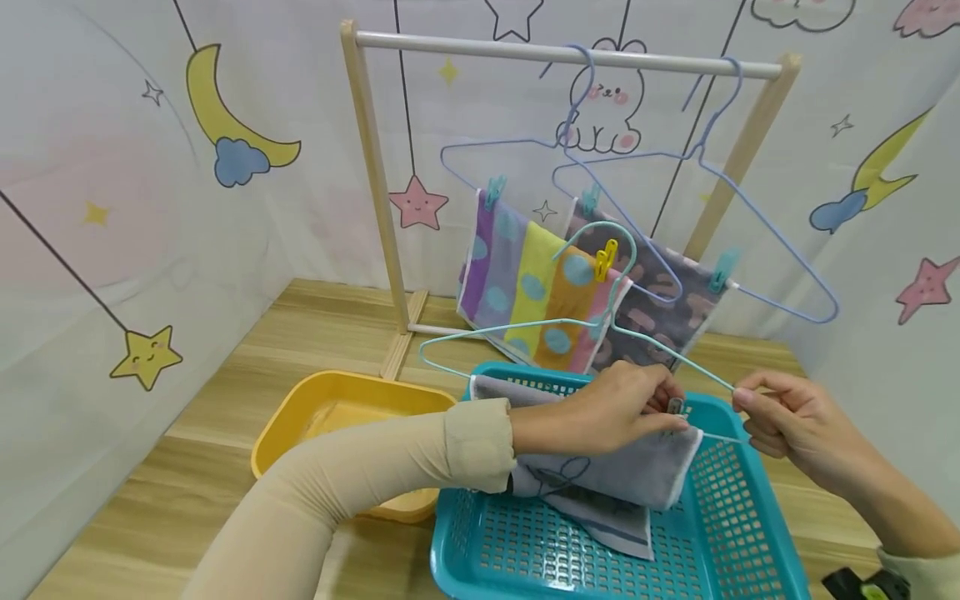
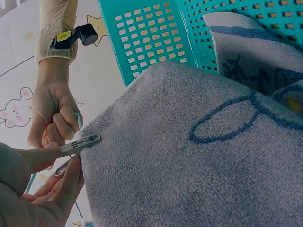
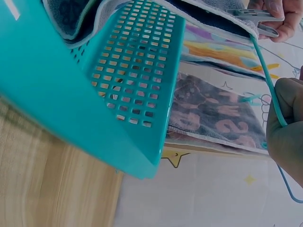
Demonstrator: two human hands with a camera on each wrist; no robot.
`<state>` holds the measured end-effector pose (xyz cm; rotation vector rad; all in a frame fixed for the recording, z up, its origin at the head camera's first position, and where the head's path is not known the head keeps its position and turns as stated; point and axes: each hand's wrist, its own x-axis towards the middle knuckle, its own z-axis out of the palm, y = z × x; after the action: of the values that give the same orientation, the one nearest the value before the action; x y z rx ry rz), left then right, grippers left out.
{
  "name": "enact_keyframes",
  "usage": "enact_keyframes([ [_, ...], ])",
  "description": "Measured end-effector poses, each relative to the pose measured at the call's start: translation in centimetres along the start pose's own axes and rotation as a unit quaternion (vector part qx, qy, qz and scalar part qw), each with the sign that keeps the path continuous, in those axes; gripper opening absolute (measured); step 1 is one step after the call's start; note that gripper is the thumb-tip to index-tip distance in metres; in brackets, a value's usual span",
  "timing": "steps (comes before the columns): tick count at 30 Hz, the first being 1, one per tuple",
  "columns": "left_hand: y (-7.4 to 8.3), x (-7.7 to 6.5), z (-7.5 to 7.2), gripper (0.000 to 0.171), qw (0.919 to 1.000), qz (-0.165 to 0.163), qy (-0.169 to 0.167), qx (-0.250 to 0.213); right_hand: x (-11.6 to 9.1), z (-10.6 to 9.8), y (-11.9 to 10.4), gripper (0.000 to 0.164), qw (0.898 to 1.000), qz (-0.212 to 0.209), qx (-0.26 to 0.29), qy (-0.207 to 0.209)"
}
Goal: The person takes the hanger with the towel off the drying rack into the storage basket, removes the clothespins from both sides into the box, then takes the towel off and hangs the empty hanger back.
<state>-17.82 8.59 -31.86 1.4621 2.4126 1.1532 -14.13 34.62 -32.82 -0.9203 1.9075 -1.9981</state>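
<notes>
Left hand (image 1: 609,408) pinches a gray clothespin (image 2: 81,144) at the towel (image 2: 161,137) edge, right hand (image 1: 798,425) grips the mint hanger (image 3: 268,79), probably just to steady it.

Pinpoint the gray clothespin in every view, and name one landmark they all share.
Head: clothespin lower right of center, pinched by the left hand.
Left wrist: clothespin left, below center, at the edge of the gray towel.
Right wrist: clothespin at top right.
Shared landmark: teal basket.

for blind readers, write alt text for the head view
A person's left hand pinches a grey clothespin on a grey towel; their right hand holds its mint hanger over a teal basket. Two more towels hang behind on a rack.
</notes>
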Motion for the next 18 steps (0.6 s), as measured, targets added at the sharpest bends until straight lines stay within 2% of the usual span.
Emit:
enact_keyframes([
  [9,-0.19,-0.36,-0.44,0.014,0.9985,0.053,-0.003,0.015,0.04,0.06,-0.15,0.043,1.000,-0.002,-0.004,-0.005],
  [14,-0.50,-0.53,-0.65,0.007,0.9944,0.103,0.025,-0.008,0.17,0.40,-0.24,0.042,0.999,0.004,-0.031,0.006],
  [18,-0.72,-0.77,-0.89,0.006,0.9926,0.112,0.043,-0.018,0.18,0.58,-0.18,0.043,0.999,0.006,-0.031,0.010],
])
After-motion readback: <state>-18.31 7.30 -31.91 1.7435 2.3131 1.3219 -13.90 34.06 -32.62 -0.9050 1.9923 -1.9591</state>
